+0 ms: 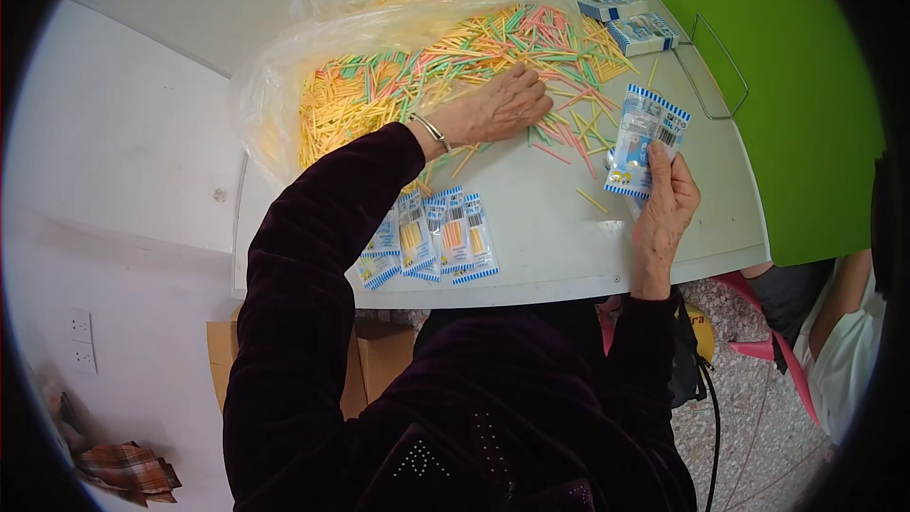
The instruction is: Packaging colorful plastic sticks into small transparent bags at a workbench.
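Observation:
My left hand, a bracelet at its wrist, rests over the near edge of a heap of thin pastel sticks in pink, green, yellow and orange. Its fingers curl downward and together; what lies under the fingertips is hidden. My right hand grips a small plastic sachet with blue striped ends, thumb on the front, raised above the right part of the table. At least one more sachet seems to sit behind it. Nearer me, several sachets filled with sticks overlap on the table.
A large clear plastic bag lies open around the heap. Two small blue-and-white boxes stand at the far right of the white table. Beside them are a wire stand and a green panel. Another person's arm shows at right.

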Available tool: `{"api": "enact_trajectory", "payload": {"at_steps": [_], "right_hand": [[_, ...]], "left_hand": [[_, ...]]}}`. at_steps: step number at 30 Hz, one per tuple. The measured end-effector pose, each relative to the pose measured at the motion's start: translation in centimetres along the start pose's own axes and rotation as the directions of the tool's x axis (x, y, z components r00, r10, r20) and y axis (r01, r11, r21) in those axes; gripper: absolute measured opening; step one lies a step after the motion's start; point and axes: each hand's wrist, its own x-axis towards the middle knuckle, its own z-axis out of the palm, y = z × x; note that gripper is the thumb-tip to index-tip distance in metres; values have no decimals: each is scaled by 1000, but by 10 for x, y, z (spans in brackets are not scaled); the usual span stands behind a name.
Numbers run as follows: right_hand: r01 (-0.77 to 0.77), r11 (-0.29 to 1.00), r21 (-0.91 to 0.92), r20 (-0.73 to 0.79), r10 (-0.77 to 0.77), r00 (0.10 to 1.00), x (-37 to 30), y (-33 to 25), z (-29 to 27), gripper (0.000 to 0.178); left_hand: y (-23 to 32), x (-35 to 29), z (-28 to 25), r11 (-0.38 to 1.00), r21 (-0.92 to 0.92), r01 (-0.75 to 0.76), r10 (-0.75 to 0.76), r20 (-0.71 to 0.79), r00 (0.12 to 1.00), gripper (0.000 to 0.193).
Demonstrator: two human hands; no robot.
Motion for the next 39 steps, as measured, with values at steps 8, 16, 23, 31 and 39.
{"api": "enact_trajectory", "payload": {"at_steps": [8, 16, 23, 31, 39], "right_hand": [[-25, 999, -24, 109, 27, 994, -1, 1, 10, 15], [-274, 945, 178, 260, 224, 939, -26, 6, 60, 17], [-539, 450, 712, 308, 490, 816, -18, 54, 108, 31], [-524, 377, 763, 286, 530, 798, -15, 66, 119, 28], [-547, 458, 701, 346, 453, 822, -14, 70, 121, 36]], "left_hand": [[-4, -27, -10, 604, -680, 417, -526, 53, 849, 19], [-7, -65, -31, -648, -738, -188, -660, 422, 621, 28], [42, -50, -26, -763, -477, -436, -644, 500, 579, 18], [76, -17, -35, -507, -653, -563, -862, 390, 324, 12], [78, -16, -36, -515, -628, -584, -855, 429, 293, 13]]}}
